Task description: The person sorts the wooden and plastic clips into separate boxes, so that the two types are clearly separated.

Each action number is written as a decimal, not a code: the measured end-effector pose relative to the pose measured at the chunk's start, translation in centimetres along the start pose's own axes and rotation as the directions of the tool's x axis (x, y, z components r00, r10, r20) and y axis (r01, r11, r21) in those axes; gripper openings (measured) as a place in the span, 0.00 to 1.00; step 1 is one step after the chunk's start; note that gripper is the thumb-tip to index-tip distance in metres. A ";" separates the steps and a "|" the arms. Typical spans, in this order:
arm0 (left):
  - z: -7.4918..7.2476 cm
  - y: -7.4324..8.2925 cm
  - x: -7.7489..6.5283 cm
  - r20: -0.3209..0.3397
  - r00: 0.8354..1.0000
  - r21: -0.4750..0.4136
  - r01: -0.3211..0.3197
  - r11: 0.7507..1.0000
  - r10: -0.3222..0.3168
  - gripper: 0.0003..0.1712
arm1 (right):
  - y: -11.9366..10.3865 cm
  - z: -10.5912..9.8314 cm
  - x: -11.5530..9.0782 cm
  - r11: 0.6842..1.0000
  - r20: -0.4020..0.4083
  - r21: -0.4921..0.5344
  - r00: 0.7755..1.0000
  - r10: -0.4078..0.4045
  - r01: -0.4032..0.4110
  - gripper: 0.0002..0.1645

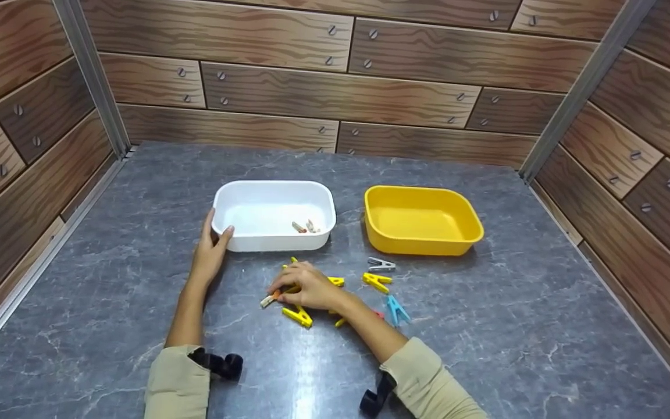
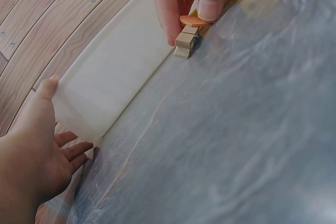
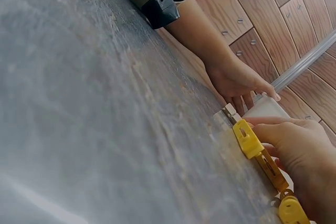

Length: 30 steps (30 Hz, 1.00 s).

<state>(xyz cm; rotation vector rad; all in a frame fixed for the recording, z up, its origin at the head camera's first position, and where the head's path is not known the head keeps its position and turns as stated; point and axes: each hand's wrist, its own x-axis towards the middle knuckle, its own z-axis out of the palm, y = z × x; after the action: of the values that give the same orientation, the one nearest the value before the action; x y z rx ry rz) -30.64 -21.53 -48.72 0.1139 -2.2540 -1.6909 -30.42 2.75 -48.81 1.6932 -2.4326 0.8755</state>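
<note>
A wooden peg (image 2: 185, 41) with an orange part (image 2: 193, 21) is pinched by the right hand (image 1: 307, 285) in front of the white tub (image 1: 277, 243), whose left end is touched by the loosely extended fingers of the left hand (image 1: 209, 256); 2 pegs (image 1: 299, 227) are contained within, and yellow pegs (image 1: 298, 316), 1 grey peg (image 1: 381, 263) and 1 blue peg (image 1: 394, 306) are scattered across the desk (image 1: 515, 326)
</note>
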 end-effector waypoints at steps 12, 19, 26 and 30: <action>0.0 -0.1 0.0 0.010 1.000 0.002 0.000 1.000 0.000 0.39 | 0.0 0.2 0.0 0.999 -0.017 0.039 0.999 0.036 -0.036 0.08; -0.1 -0.2 0.0 0.017 1.000 0.025 0.018 1.000 -0.019 0.40 | 0.1 0.2 0.0 0.994 -0.042 0.110 0.999 0.033 -0.029 0.07; -0.1 -0.1 0.0 0.016 1.000 0.012 0.003 1.000 -0.003 0.39 | 0.1 0.1 0.0 0.983 -0.065 0.179 0.997 0.043 -0.030 0.07; -0.1 -0.1 0.0 0.013 1.000 0.007 -0.003 1.000 0.003 0.39 | 0.1 0.1 -0.1 0.982 -0.073 0.186 0.996 0.050 -0.035 0.08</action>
<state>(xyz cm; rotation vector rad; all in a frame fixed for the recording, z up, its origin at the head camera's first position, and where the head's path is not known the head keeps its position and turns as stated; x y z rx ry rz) -30.63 -21.61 -48.81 0.1015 -2.2687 -1.6870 -30.49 2.84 -48.94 1.6332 -2.4117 1.1833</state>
